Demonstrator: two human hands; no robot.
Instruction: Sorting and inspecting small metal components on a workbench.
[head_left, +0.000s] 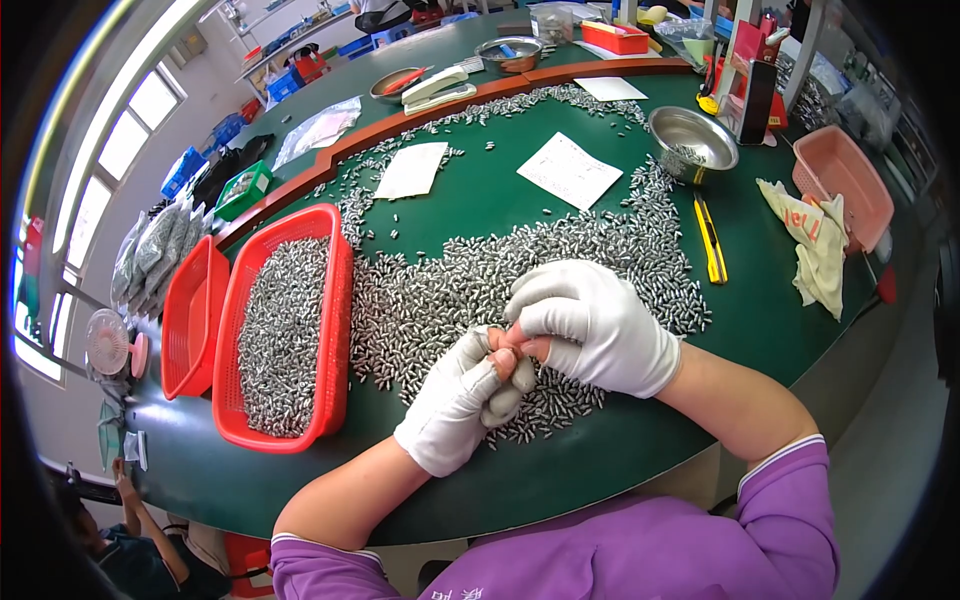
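Observation:
My left hand (pixel 455 405) and my right hand (pixel 605 325) wear white gloves with some bare fingertips showing. They meet over a wide spread of small silvery metal pieces (pixel 400 315) on the green tabletop (pixel 480 500). Thumbs and fingers of both are pinched together at one spot. Whatever sits between the fingertips is too small and covered to make out. Left of the spread, a red plastic basket (pixel 338 300) is filled with the same sort of pieces.
A second red basket (pixel 190 320) stands farther left. Two paper sheets (pixel 570 170) (pixel 411 170) lie beyond the pieces. A metal bowl (pixel 693 130), yellow utility knife (pixel 710 240), cloth (pixel 815 245) and pink basket (pixel 850 185) are at right. A brown wooden ledge (pixel 480 90) curves behind; a person (pixel 150 550) sits lower left.

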